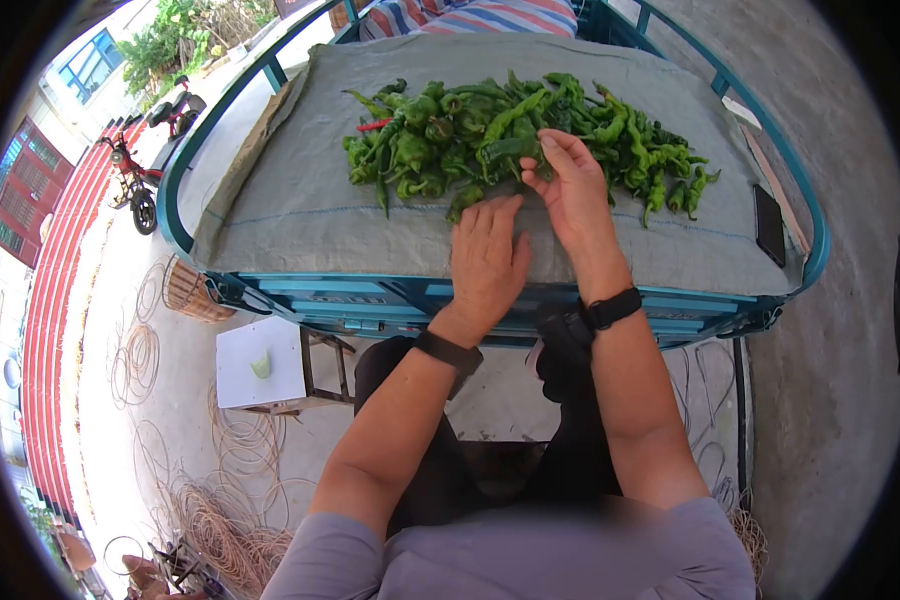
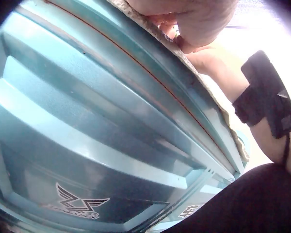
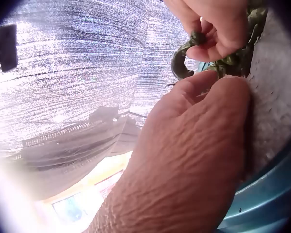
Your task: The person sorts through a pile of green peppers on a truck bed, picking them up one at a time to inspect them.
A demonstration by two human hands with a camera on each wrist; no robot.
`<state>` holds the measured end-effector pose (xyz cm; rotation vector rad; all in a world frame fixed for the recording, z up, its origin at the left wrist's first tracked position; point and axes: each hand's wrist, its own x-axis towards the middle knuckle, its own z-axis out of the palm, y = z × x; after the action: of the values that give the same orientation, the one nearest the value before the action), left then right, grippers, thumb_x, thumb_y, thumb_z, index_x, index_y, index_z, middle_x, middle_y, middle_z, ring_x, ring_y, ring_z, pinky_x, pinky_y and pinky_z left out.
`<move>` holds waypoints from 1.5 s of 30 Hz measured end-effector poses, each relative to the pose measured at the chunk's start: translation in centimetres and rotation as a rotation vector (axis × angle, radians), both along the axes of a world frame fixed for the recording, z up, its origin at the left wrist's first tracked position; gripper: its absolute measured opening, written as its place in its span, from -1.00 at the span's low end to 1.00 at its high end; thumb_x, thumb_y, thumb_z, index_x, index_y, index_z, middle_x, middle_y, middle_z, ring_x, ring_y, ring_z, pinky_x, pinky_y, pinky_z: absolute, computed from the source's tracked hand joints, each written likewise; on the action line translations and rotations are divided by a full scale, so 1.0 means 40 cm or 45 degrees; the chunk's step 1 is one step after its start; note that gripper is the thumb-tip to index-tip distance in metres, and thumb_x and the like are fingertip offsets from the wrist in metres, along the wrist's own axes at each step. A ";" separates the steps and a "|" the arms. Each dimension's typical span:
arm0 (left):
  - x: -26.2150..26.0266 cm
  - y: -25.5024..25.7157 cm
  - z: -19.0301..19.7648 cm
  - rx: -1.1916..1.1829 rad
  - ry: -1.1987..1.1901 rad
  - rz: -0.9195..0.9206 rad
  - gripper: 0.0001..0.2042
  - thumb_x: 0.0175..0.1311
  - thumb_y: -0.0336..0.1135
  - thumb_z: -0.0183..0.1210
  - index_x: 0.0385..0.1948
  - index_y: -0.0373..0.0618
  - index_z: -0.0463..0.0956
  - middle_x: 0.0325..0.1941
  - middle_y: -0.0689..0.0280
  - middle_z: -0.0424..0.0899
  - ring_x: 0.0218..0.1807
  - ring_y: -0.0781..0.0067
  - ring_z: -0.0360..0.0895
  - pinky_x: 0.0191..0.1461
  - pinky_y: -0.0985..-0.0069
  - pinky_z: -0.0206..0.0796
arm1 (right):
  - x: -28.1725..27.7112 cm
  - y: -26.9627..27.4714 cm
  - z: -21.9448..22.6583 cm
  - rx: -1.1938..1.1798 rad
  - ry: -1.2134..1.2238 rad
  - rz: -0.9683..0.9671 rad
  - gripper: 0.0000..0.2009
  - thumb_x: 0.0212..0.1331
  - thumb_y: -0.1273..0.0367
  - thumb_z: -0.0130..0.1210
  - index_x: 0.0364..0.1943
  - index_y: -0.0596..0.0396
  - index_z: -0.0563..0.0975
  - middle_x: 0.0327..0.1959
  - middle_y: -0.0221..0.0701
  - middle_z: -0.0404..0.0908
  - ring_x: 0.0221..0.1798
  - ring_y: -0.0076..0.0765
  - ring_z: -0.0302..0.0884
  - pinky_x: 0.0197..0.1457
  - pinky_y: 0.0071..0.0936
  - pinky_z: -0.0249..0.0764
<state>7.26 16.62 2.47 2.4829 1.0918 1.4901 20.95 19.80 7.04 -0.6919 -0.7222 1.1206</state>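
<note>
A heap of green peppers (image 1: 425, 135) lies on a grey woven sheet (image 1: 300, 190), with one red pepper (image 1: 374, 125) at its left. My right hand (image 1: 580, 195) pinches a green pepper (image 1: 508, 150) between thumb and fingers over the near side of the heap. In the right wrist view that pepper (image 3: 180, 60) shows curved and hangs from the fingertips. My left hand (image 1: 487, 250) rests palm down on the sheet's near part, fingertips right by a dark green pepper (image 1: 463, 202). The left wrist view shows only part of the left hand (image 2: 203, 19).
The sheet covers a blue-green cart whose rail (image 1: 175, 190) curves round the sides. A black phone (image 1: 769, 225) lies at the right edge. A wicker basket (image 1: 192, 290) and a white-topped stool (image 1: 260, 365) stand at the lower left, near coils of cord (image 1: 215, 530).
</note>
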 end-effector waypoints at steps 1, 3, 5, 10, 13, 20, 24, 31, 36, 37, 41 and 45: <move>0.000 0.000 -0.001 0.021 0.006 0.004 -0.55 0.02 -0.47 0.20 0.05 -0.18 0.43 0.06 0.16 0.49 0.10 0.04 0.39 0.12 0.20 0.24 | 0.000 -0.001 0.000 -0.004 -0.015 -0.002 -0.84 0.34 0.38 0.10 -0.08 0.12 0.51 -0.21 -0.41 0.56 -0.26 -0.44 0.59 -0.21 -0.49 0.56; -0.001 0.000 -0.003 0.050 0.024 0.011 -0.62 0.02 -0.46 0.20 -0.03 -0.15 0.48 0.05 0.17 0.49 0.10 0.06 0.39 0.11 0.20 0.24 | -0.001 -0.003 -0.001 -0.007 -0.040 -0.003 -0.84 0.34 0.38 0.10 -0.08 0.11 0.51 -0.21 -0.42 0.56 -0.27 -0.45 0.59 -0.22 -0.51 0.55; -0.002 0.001 -0.004 0.064 0.050 0.019 -0.68 0.03 -0.46 0.19 -0.10 -0.12 0.53 0.04 0.18 0.50 0.10 0.08 0.40 0.10 0.20 0.24 | -0.004 -0.005 -0.002 -0.008 -0.059 -0.001 -0.84 0.34 0.37 0.10 -0.09 0.10 0.52 -0.20 -0.42 0.56 -0.28 -0.46 0.59 -0.23 -0.52 0.55; -0.006 -0.003 0.000 0.025 0.057 -0.008 -0.71 0.06 -0.46 0.19 -0.11 -0.09 0.55 0.06 0.17 0.49 0.11 0.04 0.38 0.12 0.19 0.24 | -0.007 -0.007 -0.002 -0.047 -0.144 -0.033 -0.84 0.33 0.35 0.10 -0.10 0.10 0.53 -0.17 -0.42 0.58 -0.32 -0.48 0.58 -0.28 -0.54 0.55; -0.009 -0.007 0.005 -0.015 0.075 -0.028 -0.69 0.07 -0.46 0.19 -0.09 -0.08 0.54 0.08 0.16 0.49 0.13 0.03 0.37 0.14 0.18 0.23 | -0.011 -0.007 0.000 -0.061 -0.182 -0.050 -0.83 0.33 0.35 0.10 -0.10 0.10 0.53 -0.17 -0.42 0.58 -0.33 -0.48 0.58 -0.28 -0.54 0.54; -0.010 -0.008 0.003 -0.029 0.094 -0.027 -0.68 0.07 -0.45 0.20 -0.08 -0.07 0.54 0.11 0.17 0.47 0.14 0.04 0.36 0.14 0.19 0.21 | -0.017 -0.004 -0.002 -0.056 -0.240 -0.059 -0.82 0.35 0.34 0.08 -0.08 0.11 0.52 -0.17 -0.42 0.58 -0.33 -0.48 0.58 -0.28 -0.54 0.53; -0.009 -0.007 0.002 -0.007 0.094 -0.023 -0.68 0.07 -0.45 0.20 -0.08 -0.06 0.54 0.11 0.18 0.47 0.14 0.04 0.35 0.14 0.19 0.21 | -0.017 -0.004 -0.001 -0.050 -0.262 -0.063 -0.82 0.36 0.34 0.07 -0.08 0.12 0.52 -0.17 -0.42 0.58 -0.32 -0.48 0.58 -0.28 -0.54 0.53; -0.006 -0.003 0.000 0.004 0.078 -0.041 -0.67 0.05 -0.47 0.20 -0.08 -0.05 0.55 0.10 0.17 0.49 0.14 0.03 0.36 0.16 0.18 0.22 | 0.002 0.002 0.007 0.062 -0.007 -0.010 -0.82 0.34 0.35 0.10 -0.08 0.12 0.52 -0.17 -0.43 0.56 -0.30 -0.47 0.58 -0.24 -0.51 0.53; -0.005 -0.011 0.008 -0.020 0.066 -0.044 -0.67 0.04 -0.49 0.19 -0.08 -0.04 0.55 0.10 0.18 0.50 0.14 0.03 0.36 0.17 0.17 0.22 | 0.034 0.000 0.050 0.345 -0.006 -0.169 -0.83 0.34 0.38 0.10 -0.06 0.11 0.51 -0.15 -0.42 0.57 -0.22 -0.45 0.60 -0.18 -0.52 0.51; -0.005 -0.010 0.007 -0.023 0.071 -0.040 -0.67 0.04 -0.49 0.19 -0.08 -0.04 0.55 0.10 0.18 0.50 0.14 0.02 0.36 0.17 0.17 0.22 | 0.046 0.000 0.062 0.375 -0.112 -0.246 -0.83 0.34 0.39 0.10 -0.06 0.12 0.52 -0.14 -0.42 0.57 -0.20 -0.43 0.61 -0.16 -0.52 0.51; -0.007 -0.012 0.009 -0.005 0.072 -0.034 -0.67 0.04 -0.50 0.19 -0.08 -0.05 0.55 0.11 0.18 0.49 0.13 0.01 0.38 0.17 0.17 0.23 | 0.096 0.031 0.031 0.271 -0.939 -0.673 -0.79 0.30 0.42 0.09 -0.03 0.14 0.53 -0.07 -0.37 0.58 -0.06 -0.34 0.61 -0.03 -0.44 0.49; -0.003 -0.014 0.013 -0.024 0.000 -0.013 -0.67 0.03 -0.50 0.20 -0.10 -0.06 0.54 0.10 0.16 0.50 0.13 0.01 0.38 0.15 0.17 0.24 | 0.084 0.040 -0.006 0.210 -1.465 -0.986 -0.78 0.25 0.45 0.07 -0.04 0.08 0.56 0.00 -0.22 0.55 -0.02 -0.15 0.56 0.04 -0.30 0.48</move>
<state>7.15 16.05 2.98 2.4723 1.0864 1.4699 24.30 21.40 6.79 -1.3305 -1.3147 -0.1444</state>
